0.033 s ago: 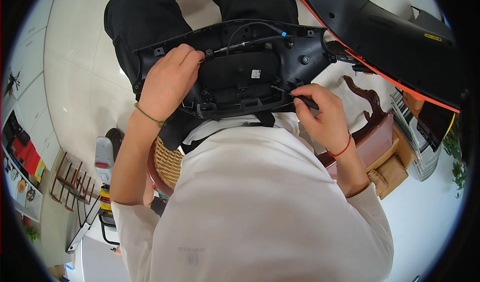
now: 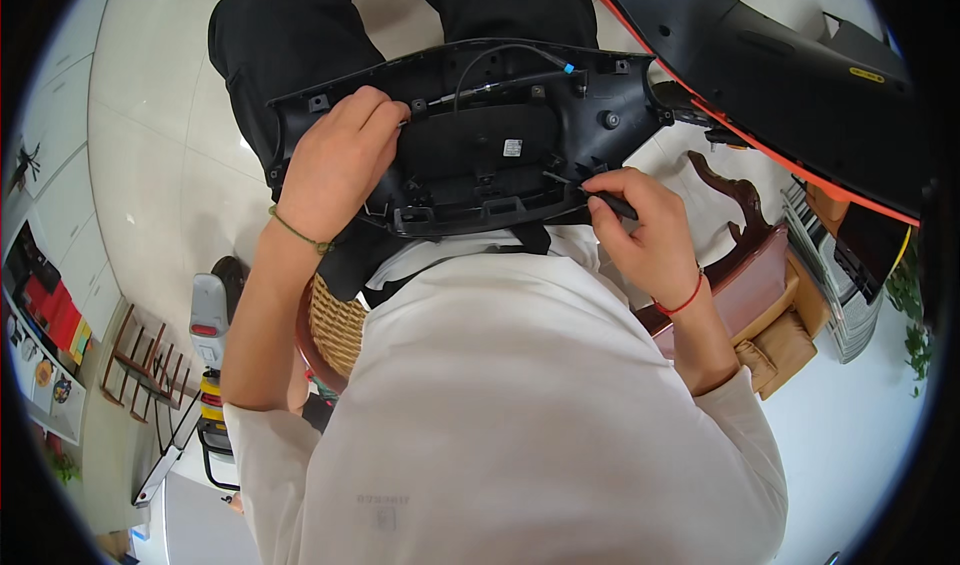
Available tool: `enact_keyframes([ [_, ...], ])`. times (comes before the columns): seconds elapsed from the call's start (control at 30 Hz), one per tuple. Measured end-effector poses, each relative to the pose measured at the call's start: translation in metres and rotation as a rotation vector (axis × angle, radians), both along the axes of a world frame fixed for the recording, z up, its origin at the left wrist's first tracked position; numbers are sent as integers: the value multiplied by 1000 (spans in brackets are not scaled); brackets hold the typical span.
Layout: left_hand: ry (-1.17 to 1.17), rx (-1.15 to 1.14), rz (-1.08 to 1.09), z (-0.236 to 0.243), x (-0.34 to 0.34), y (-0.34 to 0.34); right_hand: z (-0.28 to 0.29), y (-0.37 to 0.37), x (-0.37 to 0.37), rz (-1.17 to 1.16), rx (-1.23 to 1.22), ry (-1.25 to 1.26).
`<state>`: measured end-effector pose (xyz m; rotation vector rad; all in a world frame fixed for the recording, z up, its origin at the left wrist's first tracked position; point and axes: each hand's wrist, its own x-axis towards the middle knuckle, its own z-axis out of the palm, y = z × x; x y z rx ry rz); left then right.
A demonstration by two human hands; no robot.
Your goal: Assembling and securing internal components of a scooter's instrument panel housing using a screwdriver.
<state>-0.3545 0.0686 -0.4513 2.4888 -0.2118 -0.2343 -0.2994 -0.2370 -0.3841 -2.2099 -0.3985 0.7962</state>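
Observation:
A black molded plastic panel [image 2: 590, 115] lies across my lap, its ribbed inner side facing up. My right hand [image 2: 645, 210] pinches the black handle of a screwdriver [image 2: 622, 206]; its thin metal shaft points left over the panel's lower right part. My left hand [image 2: 345, 155] is closed at the panel's left side, its fingertips on a small piece that I cannot make out. A slim rod [image 2: 470, 93] runs along the upper part of the panel, beside a black cable [image 2: 500, 49] with a blue tip [image 2: 569, 68]. A small white label [image 2: 513, 148] sits mid-panel.
At the upper right, a large black panel with an orange edge [image 2: 770, 75] looms near my right side. A carved wooden chair [image 2: 735, 195] and a tan cushioned seat [image 2: 790, 340] stand to the right. A wicker seat [image 2: 335, 325] shows beneath me; a wooden rack [image 2: 145, 365] stands left.

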Motion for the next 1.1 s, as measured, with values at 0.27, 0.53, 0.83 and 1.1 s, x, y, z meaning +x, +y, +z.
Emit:
enact_keyframes([
  [0.27,3,24,9,0,-1,1,2,2,0,-8,-14,1],
  [0.53,77,70,65,15,-7,9,2,1,0,-25,-13,25],
  [0.83,62,131,330,30,-21,37,1,4,0,-23,-11,34],
  [1.1,17,105,398,24,-32,40,2,2,0,-16,-18,14],
])
